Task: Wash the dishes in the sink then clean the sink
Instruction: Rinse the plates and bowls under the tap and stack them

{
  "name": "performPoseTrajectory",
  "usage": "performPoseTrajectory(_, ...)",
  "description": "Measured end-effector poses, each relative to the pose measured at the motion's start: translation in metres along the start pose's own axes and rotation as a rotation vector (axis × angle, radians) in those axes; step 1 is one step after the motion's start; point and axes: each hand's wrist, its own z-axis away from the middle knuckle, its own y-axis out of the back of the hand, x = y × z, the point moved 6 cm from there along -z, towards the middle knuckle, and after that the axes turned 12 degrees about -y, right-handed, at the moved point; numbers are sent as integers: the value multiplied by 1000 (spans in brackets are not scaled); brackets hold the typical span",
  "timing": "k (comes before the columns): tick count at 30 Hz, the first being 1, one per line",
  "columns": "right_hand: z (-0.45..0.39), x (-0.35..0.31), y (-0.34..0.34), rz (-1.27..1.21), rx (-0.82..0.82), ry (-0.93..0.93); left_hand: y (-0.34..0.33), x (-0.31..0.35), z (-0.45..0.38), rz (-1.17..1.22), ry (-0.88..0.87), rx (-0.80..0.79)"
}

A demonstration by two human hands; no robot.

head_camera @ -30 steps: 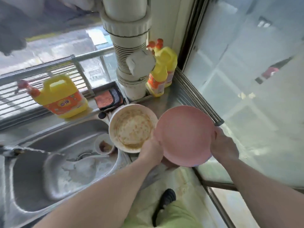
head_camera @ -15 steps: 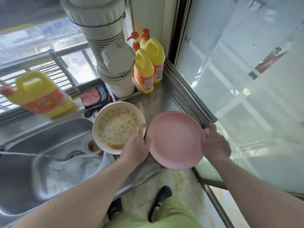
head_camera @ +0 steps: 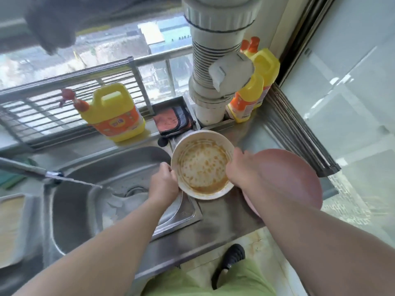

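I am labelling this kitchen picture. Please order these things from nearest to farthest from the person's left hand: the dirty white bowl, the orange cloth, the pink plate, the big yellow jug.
From the left hand, in the head view:
1. Dirty white bowl: gripped at its left rim.
2. Orange cloth: behind the bowl, by the window.
3. Big yellow jug and pink plate: jug back left, plate right; too close to call.

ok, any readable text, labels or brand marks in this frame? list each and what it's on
Large yellow detergent jug: orange label with light characters, too blurred to read.
Two smaller yellow bottles by the white pipe: orange labels, print too small to read.
Dirty white bowl, pink plate, sink: no text visible.
Nothing legible.
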Motion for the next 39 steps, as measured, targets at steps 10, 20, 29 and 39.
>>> performPoseTrajectory(10, 26, 1, 17, -31, 117, -84, -1, -12, 7, 153, 11, -259)
performPoseTrajectory(20, 97, -74, 8, -274, 81, 73, 79, -50, 10, 737, 115, -106)
performPoseTrajectory(29, 133, -179, -108, -363, -222, 135, 164, -180, 18, 1001, 323, 63)
performPoseTrajectory(39, 159, -231, -204, -326, -550, 58, 246, -236, 44, 644, 195, 252)
